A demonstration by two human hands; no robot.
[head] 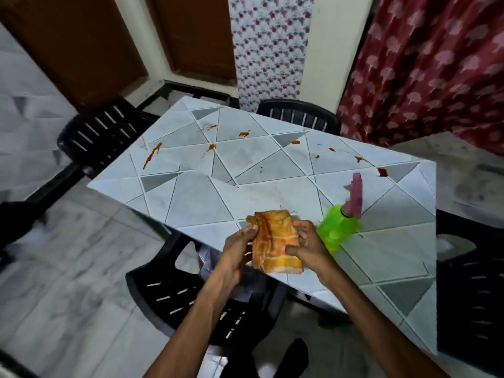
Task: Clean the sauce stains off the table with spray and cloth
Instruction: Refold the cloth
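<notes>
Both hands — left hand (236, 245), right hand (309, 245) — pinch the folded cloth (275, 241) over the table (204, 197) edge. Spray bottle (339, 222) stands just beside (untouched). Sauce stains (152, 155) all remain; cleaning not begun.

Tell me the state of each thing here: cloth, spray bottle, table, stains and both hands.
cloth: folded, held by both hands over the table's near edge.
spray bottle: standing on the table, not held.
table: stained, not yet wiped.
sauce stains: red smears scattered across the far side.
left hand: grips the cloth's left edge.
right hand: grips the cloth's right edge.
</notes>
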